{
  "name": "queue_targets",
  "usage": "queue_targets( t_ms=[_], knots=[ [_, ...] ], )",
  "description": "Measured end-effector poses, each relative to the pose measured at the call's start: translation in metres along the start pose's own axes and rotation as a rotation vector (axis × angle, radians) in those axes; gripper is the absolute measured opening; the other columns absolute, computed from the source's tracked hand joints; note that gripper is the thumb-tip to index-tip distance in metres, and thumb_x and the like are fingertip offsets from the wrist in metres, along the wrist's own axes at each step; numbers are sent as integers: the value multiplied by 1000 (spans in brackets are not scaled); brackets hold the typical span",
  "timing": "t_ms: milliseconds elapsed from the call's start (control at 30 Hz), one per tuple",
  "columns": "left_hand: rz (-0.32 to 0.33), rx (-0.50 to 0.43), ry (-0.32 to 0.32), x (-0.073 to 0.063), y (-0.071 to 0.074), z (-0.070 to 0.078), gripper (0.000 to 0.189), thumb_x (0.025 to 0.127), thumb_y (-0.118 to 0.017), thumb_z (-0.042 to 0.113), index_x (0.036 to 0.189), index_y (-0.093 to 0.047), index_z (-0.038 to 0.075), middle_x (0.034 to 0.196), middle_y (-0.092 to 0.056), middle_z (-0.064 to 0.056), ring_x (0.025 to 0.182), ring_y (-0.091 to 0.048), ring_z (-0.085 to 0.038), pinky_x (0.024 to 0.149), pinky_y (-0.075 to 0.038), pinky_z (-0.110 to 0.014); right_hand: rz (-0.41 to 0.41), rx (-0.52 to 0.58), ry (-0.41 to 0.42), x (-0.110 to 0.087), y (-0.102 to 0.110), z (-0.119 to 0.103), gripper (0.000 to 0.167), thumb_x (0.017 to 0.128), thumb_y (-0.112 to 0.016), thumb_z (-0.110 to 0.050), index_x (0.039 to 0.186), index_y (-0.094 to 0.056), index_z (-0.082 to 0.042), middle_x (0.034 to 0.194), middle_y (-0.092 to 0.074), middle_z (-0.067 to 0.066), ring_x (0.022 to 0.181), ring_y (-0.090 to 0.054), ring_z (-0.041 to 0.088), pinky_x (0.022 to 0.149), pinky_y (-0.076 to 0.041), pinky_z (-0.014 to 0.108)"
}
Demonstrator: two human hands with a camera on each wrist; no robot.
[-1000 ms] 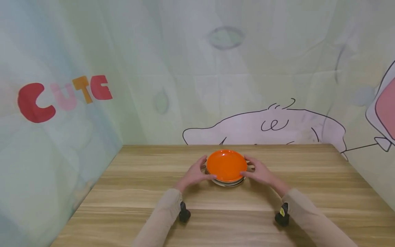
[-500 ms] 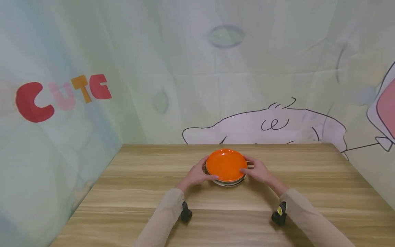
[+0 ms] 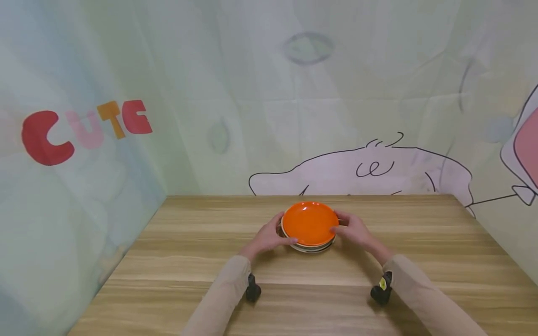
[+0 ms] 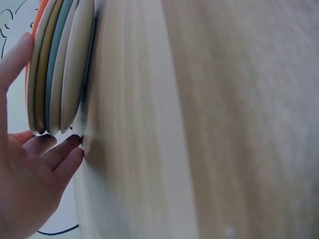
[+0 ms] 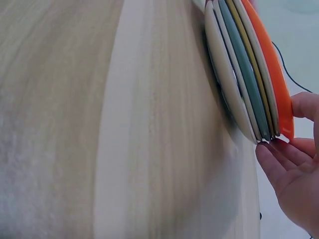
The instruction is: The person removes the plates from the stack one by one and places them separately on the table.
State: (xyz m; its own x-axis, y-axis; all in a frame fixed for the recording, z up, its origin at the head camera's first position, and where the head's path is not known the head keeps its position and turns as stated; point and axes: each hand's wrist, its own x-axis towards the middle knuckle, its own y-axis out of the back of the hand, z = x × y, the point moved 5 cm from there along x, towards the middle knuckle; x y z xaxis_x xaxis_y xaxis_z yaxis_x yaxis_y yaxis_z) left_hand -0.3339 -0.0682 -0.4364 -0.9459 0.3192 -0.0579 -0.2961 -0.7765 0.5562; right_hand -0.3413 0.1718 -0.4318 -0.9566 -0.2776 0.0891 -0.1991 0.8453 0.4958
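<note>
A stack of several round plates (image 4: 59,74) sits on the table, with an orange plate (image 3: 310,225) on top. Below it, the wrist views show cream, mustard and green plates. My left hand (image 3: 267,236) holds the stack's left side, thumb on the orange rim and fingertips along the plate edges. From the right, my right hand (image 3: 355,231) pinches the orange plate between thumb and fingers, while other fingertips touch the edges below. In the right wrist view the orange plate's near edge stands slightly apart from the cream plate under it.
The wooden table (image 3: 311,308) extends around the stack on all sides. Behind it hangs a pale printed curtain (image 3: 252,116) with cartoon drawings, close to the table's back edge. A dark wrist camera (image 3: 253,290) is strapped at each cuff.
The orange plate has shifted very slightly to the right on the stack. My right thumb has moved a little further onto its rim than a second ago; the left hand has barely moved.
</note>
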Motion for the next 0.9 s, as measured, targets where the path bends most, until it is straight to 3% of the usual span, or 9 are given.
queue_targets(
  t_ms=[600,900],
  knots=[
    [-14,-26,-7,1,-1,1,99,68,-78,37,144,-21,11,144,-32,-11,129,-35,-29,107,-28,-47,-52,109,-53,-8,16,-1,58,86,-61,-12,133,-35,11,128,-45,31,108,-54,37,85,-51,36],
    [-18,-8,-4,1,0,0,100,68,-79,35,144,-20,10,144,-32,-14,128,-35,-29,107,-28,-46,-69,186,-93,-14,22,-1,59,86,-60,-9,134,-32,11,130,-40,33,80,-63,19,77,-54,40]
  ],
)
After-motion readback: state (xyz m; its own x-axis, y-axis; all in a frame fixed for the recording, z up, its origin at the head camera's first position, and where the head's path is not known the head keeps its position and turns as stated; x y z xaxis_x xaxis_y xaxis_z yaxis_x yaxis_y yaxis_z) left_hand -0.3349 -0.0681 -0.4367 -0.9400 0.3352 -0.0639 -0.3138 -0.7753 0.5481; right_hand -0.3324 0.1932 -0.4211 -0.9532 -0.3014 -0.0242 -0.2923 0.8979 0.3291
